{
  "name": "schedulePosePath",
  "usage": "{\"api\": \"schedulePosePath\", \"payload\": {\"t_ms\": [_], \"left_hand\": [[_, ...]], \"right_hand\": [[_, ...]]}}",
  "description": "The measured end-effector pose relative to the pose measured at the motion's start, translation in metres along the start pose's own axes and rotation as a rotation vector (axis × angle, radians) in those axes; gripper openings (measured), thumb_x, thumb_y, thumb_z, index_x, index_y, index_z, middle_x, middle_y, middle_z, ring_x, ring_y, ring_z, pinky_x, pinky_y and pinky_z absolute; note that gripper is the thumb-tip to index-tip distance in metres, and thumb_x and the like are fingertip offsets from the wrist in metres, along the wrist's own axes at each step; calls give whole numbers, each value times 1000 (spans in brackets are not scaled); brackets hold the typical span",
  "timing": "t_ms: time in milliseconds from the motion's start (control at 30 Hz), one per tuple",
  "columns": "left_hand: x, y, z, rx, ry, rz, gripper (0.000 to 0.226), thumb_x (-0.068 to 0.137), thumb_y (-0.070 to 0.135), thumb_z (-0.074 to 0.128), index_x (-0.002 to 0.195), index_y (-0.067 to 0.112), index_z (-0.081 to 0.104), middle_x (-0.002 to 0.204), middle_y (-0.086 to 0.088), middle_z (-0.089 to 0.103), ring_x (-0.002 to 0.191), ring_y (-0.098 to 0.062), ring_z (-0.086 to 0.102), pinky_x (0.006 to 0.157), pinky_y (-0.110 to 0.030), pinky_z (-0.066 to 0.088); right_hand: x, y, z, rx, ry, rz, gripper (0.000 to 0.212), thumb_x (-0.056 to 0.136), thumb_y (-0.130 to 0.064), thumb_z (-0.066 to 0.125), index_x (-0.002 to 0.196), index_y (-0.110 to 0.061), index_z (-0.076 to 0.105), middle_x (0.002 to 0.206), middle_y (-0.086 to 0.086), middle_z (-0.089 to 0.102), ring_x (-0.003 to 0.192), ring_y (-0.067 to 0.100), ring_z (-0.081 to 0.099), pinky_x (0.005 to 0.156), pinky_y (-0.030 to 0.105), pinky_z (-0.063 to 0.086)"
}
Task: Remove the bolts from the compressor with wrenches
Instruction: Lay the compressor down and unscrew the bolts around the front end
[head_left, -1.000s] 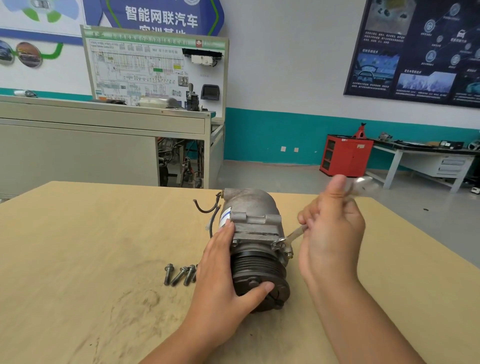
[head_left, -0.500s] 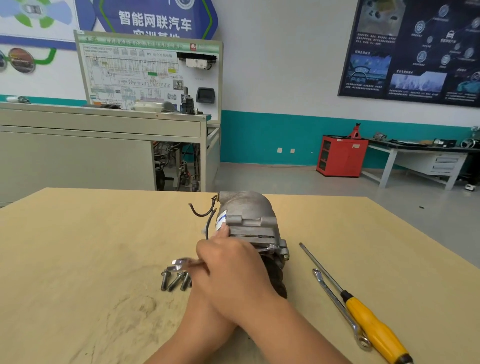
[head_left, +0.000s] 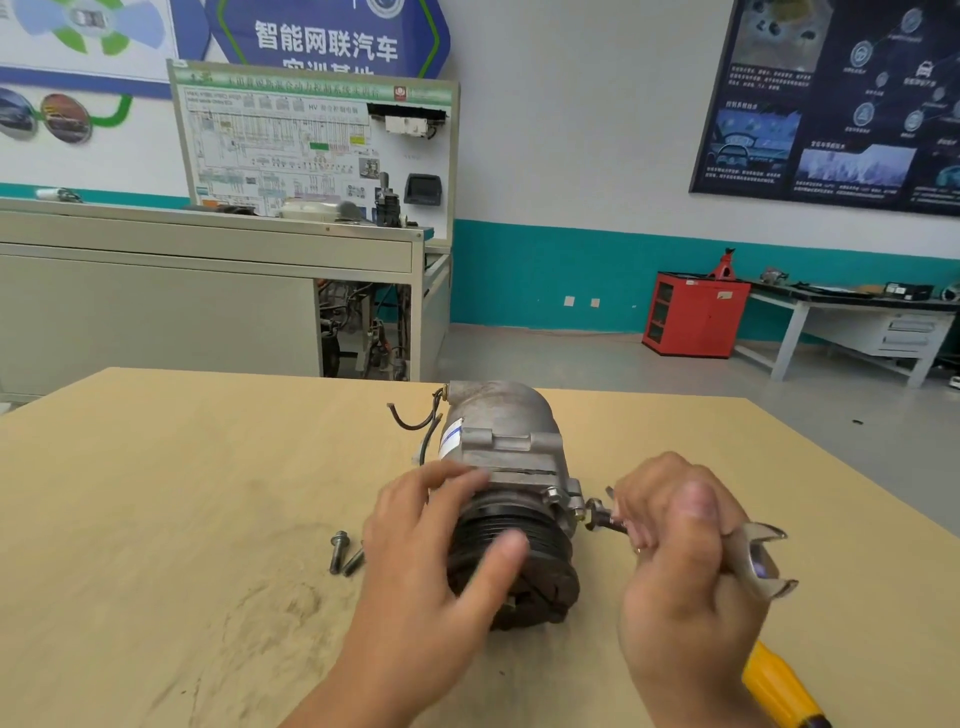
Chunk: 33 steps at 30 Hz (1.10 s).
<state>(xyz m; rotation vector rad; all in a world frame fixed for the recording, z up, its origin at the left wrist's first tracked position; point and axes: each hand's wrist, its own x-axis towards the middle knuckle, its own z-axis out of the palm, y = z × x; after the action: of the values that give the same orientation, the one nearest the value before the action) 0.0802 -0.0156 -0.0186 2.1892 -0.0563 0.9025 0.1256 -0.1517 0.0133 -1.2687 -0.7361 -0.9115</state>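
Compressor (head_left: 506, 467) lies mid-tabletop (head_left: 156, 493), nearer the far edge, between both hands. Left hand (head_left: 431, 545) has fingers spread loosely over its pulley end, contact blurred. Right hand (head_left: 680, 561), just right of it, fists a wrench (head_left: 761, 564), fingertips at a flange bolt (head_left: 597, 514). Loose bolts (head_left: 340, 551) lie left.

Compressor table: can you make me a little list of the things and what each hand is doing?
compressor: lying on table, black end toward camera
left hand: open, at the compressor's black end, blurred
right hand: grips wrench; fingertips at a bolt beside the compressor
loose bolts: on table, left of compressor
screwdriver: yellow handle, partly behind right hand
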Motion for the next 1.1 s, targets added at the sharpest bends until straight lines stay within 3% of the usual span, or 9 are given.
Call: {"api": "schedulePosePath", "payload": {"t_ms": [67, 133, 200, 300, 500, 600, 767, 933, 1100], "left_hand": [[-8, 21, 1, -152, 128, -83, 43, 82, 60, 38, 71, 35, 72, 78, 17, 60, 76, 2, 55, 66, -10, 38], [-13, 46, 6, -358, -159, -366, 53, 87, 62, 35, 68, 30, 73, 61, 11, 65, 53, 1, 55, 49, -7, 35], [-15, 59, 14, -620, -441, -612, 55, 94, 53, 36, 74, 21, 76, 64, 4, 70, 51, -5, 57, 47, -13, 37], [-10, 61, 19, -936, -451, -824, 49, 93, 46, 44, 71, 17, 77, 77, 1, 73, 60, -8, 62, 56, -20, 41], [-7, 66, 21, -1004, -495, -829, 23, 91, 29, 57, 88, 10, 70, 76, 0, 71, 56, -5, 61, 66, -23, 48], [-8, 67, 26, -953, -406, -863, 19, 94, 16, 53, 93, 5, 68, 74, -1, 72, 48, -6, 53, 52, -18, 46], [-7, 57, 30, -832, -213, -789, 19, 95, 14, 52, 89, 5, 67, 70, -3, 73, 49, -6, 62, 45, -14, 44], [-10, 56, 35, -800, -191, -760, 19, 95, 16, 53, 88, 4, 67, 73, -4, 74, 52, -7, 65, 44, -14, 44], [-10, 58, 36, -861, -170, -773, 21, 96, 16, 52, 87, 3, 65, 72, -4, 74, 52, -9, 65, 39, -15, 40]], "right_hand": [[-7, 3, -6, 54, 88, 21, 34, 94, -25, 28, 62, -34, 40, 59, -16, 38, 53, 12, 35, 48, 35, 29], [-14, 3, -6, 126, 143, 21, 37, 93, -22, 28, 63, -38, 44, 61, -17, 40, 55, 13, 37, 53, 30, 34], [-23, 2, -9, 103, 124, 8, 35, 92, -19, 27, 66, -37, 43, 65, -17, 43, 58, 12, 41, 58, 27, 39], [-38, -5, -21, -17, -44, -42, 27, 98, -25, 27, 75, -28, 42, 77, -11, 46, 71, 8, 47, 66, 20, 41], [-73, -18, -48, -361, -360, 163, 36, 93, -60, 27, 110, -45, 55, 126, -21, 37, 122, 10, 40, 96, 16, 35], [-79, -23, -53, -374, -443, 287, 32, 89, -36, 47, 114, -53, 56, 136, -18, 31, 129, -3, 30, 97, 9, 31], [-84, -18, -61, -99, -311, 743, 54, 85, 16, 40, 104, -30, 60, 102, -1, 62, 76, 7, 65, 58, 18, 49], [-73, -28, -61, 251, -474, 1200, 28, 83, -28, 50, 82, -2, 61, 56, 18, 61, 37, 24, 52, 33, 17, 27], [-70, -36, -55, 316, -435, 1251, 36, 96, -17, 41, 69, -14, 65, 42, 4, 38, 30, 11, 26, 35, 12, 21]]}}
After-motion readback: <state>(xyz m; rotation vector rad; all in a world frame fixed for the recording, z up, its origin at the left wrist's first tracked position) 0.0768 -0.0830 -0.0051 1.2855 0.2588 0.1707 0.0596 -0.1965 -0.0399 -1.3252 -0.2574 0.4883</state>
